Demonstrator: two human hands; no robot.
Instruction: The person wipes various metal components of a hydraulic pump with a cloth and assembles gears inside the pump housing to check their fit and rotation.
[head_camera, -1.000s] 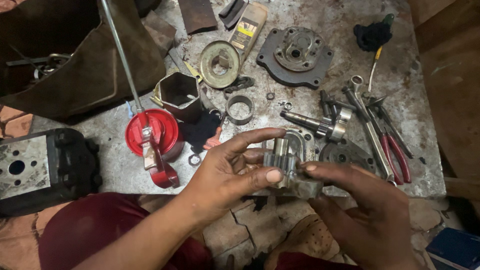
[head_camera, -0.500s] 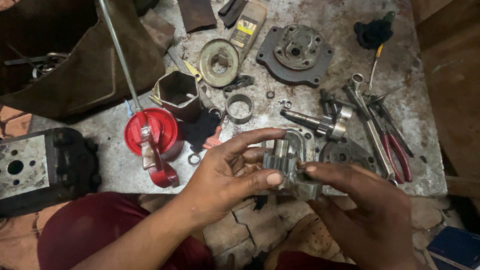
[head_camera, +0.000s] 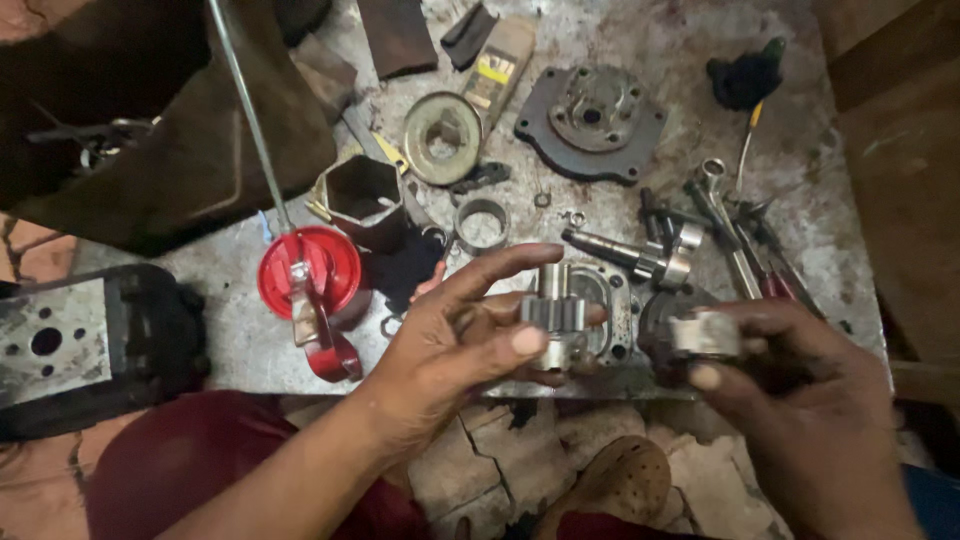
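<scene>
Head view: the left hand (head_camera: 455, 345) is gripping a metal gear shaft (head_camera: 555, 318) over the workbench's (head_camera: 640, 60) near edge. The right hand (head_camera: 790, 385) is pinching a small metal bushing (head_camera: 706, 333) just beside it. A red oil can (head_camera: 312, 285), ring (head_camera: 482, 222) and wrenches (head_camera: 725, 225) are lying behind.

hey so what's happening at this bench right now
A person is working over a grimy metal workbench strewn with pump-like parts. Their left hand holds a small steel gear on a short shaft between thumb and fingers. Their right hand pinches a small metal bushing-like piece, apart from the gear. On the bench lie a round cover plate, a red oil can, a ring, wrenches and pliers.
</scene>
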